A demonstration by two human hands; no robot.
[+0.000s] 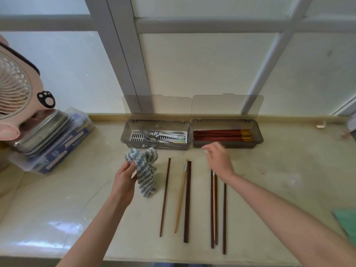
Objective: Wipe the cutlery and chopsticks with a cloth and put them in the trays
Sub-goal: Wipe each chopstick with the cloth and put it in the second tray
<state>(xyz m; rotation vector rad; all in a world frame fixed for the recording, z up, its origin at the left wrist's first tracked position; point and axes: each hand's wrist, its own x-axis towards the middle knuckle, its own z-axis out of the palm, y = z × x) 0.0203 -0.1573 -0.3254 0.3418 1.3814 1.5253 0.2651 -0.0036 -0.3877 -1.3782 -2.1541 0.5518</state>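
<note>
My left hand [125, 174] holds a grey and white cloth [145, 170] above the counter. My right hand [218, 158] hovers empty, fingers apart, just in front of the right tray [256, 143], which holds several red-brown chopsticks [221, 135]. The left tray [125, 139] holds forks [154, 135] and other cutlery. Several loose chopsticks lie lengthwise on the counter: a dark one [165, 197], a light one [181, 197] beside a dark pair [187, 205], and a further group [214, 212] under my right wrist.
Both trays have clear lids standing open against the window. A pink fan [17, 93] stands at the left over a metal box [44, 130] on a plastic container. A green item [346, 222] lies at the right edge. The counter's front edge is near.
</note>
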